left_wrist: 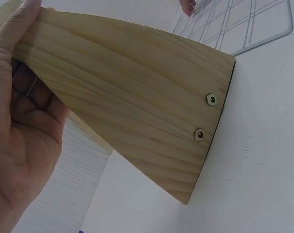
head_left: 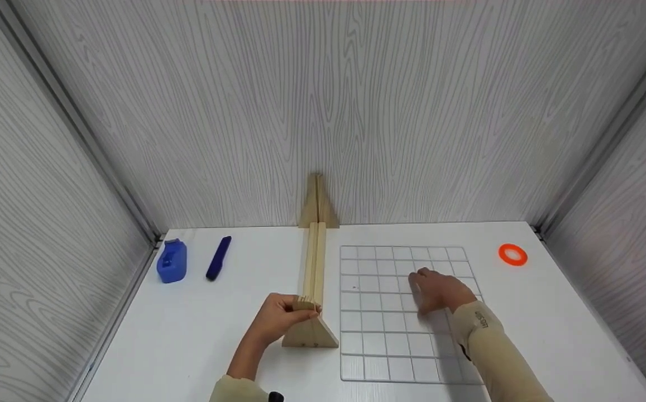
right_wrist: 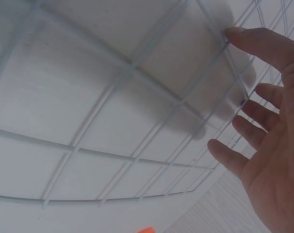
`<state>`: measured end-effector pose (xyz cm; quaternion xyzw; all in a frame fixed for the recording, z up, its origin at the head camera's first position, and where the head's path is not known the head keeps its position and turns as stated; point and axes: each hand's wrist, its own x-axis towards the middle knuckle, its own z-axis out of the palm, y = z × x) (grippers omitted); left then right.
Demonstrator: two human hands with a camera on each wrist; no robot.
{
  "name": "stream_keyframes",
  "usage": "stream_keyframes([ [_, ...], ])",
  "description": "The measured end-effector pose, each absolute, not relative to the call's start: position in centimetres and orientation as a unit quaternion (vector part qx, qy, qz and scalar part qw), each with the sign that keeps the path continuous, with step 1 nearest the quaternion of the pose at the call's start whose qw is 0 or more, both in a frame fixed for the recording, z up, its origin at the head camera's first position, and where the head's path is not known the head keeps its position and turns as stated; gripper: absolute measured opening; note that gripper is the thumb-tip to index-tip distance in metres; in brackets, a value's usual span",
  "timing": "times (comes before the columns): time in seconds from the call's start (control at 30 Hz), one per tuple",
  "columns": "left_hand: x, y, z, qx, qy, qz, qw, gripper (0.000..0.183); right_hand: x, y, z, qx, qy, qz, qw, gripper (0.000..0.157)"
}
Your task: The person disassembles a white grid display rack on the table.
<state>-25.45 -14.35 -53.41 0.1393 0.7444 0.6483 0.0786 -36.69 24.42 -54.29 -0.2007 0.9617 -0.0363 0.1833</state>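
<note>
My left hand pinches the narrow top of the near end board of a wooden stand. The left wrist view shows this tapered board up close, with two screws near its wide base and my thumb across its top. To the right of the stand, a white wire grid panel lies flat on the table. Over its right part is my right hand, fingers spread and slightly bent. In the right wrist view, its fingertips are close to the wires; whether they touch cannot be told.
A blue tape dispenser and a dark blue pen-like tool lie on the left of the white table. An orange ring lies at the far right. Wood-patterned panels enclose the back and sides.
</note>
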Motion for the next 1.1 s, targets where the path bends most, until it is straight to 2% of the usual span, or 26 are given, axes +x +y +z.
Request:
stream_keyframes([
  [0.2, -25.4, -14.4, -53.2, 0.148, 0.747, 0.644, 0.078, 0.027, -36.8, 24.4, -54.5, -0.197, 0.963, -0.036, 0.181, 0.09],
  [0.33, -25.3, -14.9, -52.9, 0.169, 0.748, 0.64, 0.05, 0.039, -36.6, 24.4, -54.5, -0.193, 0.963, -0.04, 0.183, 0.09],
  [0.43, -25.7, -16.0, -52.1, 0.177, 0.764, 0.621, -0.005, 0.053, -36.4, 24.4, -54.5, -0.192, 0.962, -0.044, 0.187, 0.089],
  [0.53, -26.7, -16.8, -51.0, 0.145, 0.817, 0.554, -0.067, 0.066, -36.1, 24.5, -54.4, -0.189, 0.962, -0.047, 0.19, 0.089],
  [0.77, -29.8, -17.1, -48.5, 0.037, 0.946, 0.276, -0.166, 0.109, -36.0, 24.7, -54.1, -0.192, 0.963, -0.042, 0.184, 0.088],
  [0.93, -32.1, -17.7, -46.9, 0.009, 0.965, 0.171, -0.198, 0.108, -36.1, 24.6, -54.0, -0.196, 0.963, -0.037, 0.183, 0.089],
  [1.1, -34.0, -18.5, -46.3, -0.023, 0.974, 0.121, -0.19, 0.103, -36.3, 24.6, -53.9, -0.189, 0.963, -0.044, 0.187, 0.087],
])
